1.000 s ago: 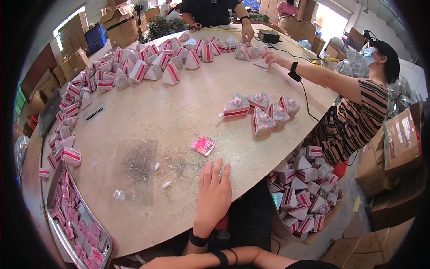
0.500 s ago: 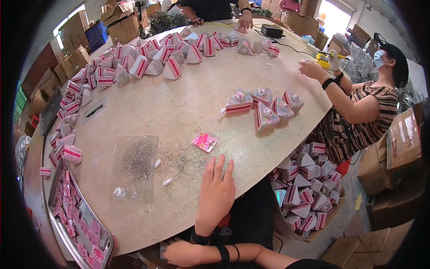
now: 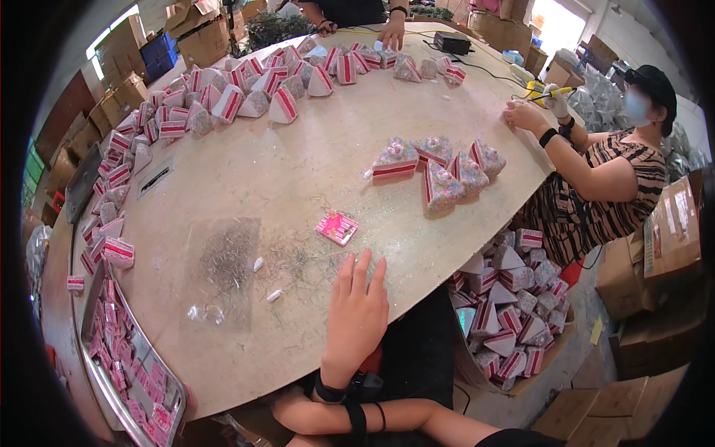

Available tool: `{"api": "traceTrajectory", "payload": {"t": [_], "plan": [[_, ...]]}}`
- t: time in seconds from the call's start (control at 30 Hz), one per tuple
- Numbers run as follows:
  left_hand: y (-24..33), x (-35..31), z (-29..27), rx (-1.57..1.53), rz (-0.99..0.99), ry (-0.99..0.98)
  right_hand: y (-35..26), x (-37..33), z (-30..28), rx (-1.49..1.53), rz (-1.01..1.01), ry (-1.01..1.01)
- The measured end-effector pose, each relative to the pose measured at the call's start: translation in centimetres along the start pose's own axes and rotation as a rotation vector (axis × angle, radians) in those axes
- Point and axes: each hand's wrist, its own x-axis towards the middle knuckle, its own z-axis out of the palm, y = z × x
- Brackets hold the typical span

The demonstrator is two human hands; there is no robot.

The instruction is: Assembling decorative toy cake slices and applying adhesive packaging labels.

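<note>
My left hand lies on the near edge of the table, fingers stretched forward and holding nothing. Just beyond its fingertips is a small pink printed card. My right arm crosses low over the left forearm. My right hand is by the left wrist below the table edge, its fingers hidden. Left of my left hand, a heap of thin metal pins rests on a clear plastic bag, with more pins scattered beside it. Two small white pieces lie nearby, one white piece closer to my hand.
Sprinkled toy cake slices stand grouped on the right. Many plainer slices line the far and left edges. A metal tray holds pink cards; a box of slices stands below right. A co-worker holds a yellow tool; another person's hand is opposite.
My right hand has drawn back toward the left wrist, its fingers now hidden. My left hand stays almost still. The co-worker at right has turned their head and lowered their hands slightly.
</note>
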Motion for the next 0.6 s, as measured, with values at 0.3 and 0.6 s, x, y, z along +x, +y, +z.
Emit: {"api": "traceTrajectory", "payload": {"t": [0.3, 0.6], "plan": [[-0.9, -1.0, 0.7, -0.005, -0.056, 0.002, -0.1, -9.3, -12.8, 0.059, -0.594, 0.21], [-1.1, -1.0, 1.3, -0.017, -0.061, 0.128, 11.6, -17.7, -15.2, 0.326, -0.066, -0.587]]}}
